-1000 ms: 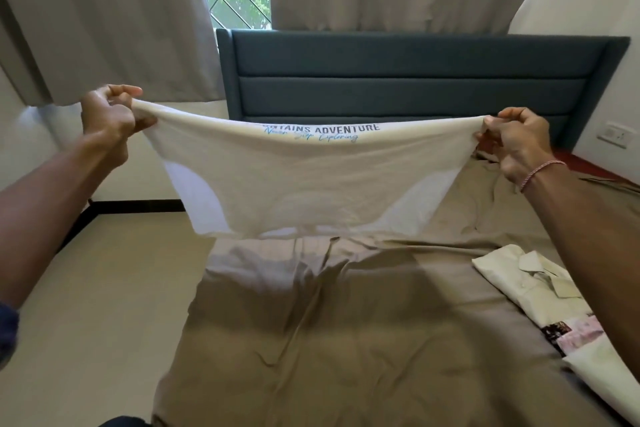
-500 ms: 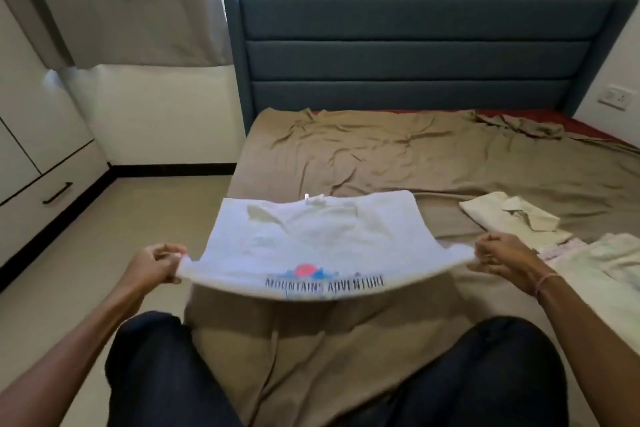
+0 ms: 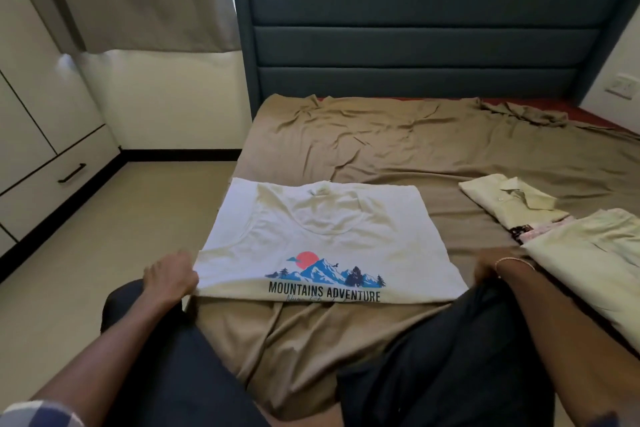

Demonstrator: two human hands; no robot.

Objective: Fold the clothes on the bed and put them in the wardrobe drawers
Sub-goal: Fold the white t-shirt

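Head view: the white T-shirt point(image 3: 322, 239) lies flat on the olive-brown bed sheet point(image 3: 398, 149), print side up, with the collar at its far edge and the "MOUNTAINS ADVENTURE" lettering along its near edge.

The left hand point(image 3: 171, 276) is at the T-shirt's near left corner, fingers curled over the hem and pinching it. The right hand point(image 3: 490, 269) is just beside the T-shirt's near right corner. It is blurred and shadowed, so whether it holds fabric cannot be told.

- **Right of the T-shirt, apart from it:** a folded collared shirt point(image 3: 509, 201) and a second pale garment point(image 3: 595, 253), with a dark patterned item point(image 3: 530, 232) between them.
- **Beyond the T-shirt:** the blue-grey headboard point(image 3: 415, 42).
- **Left of the T-shirt, across the floor:** a closed wardrobe drawer point(image 3: 52, 184) with a black handle.
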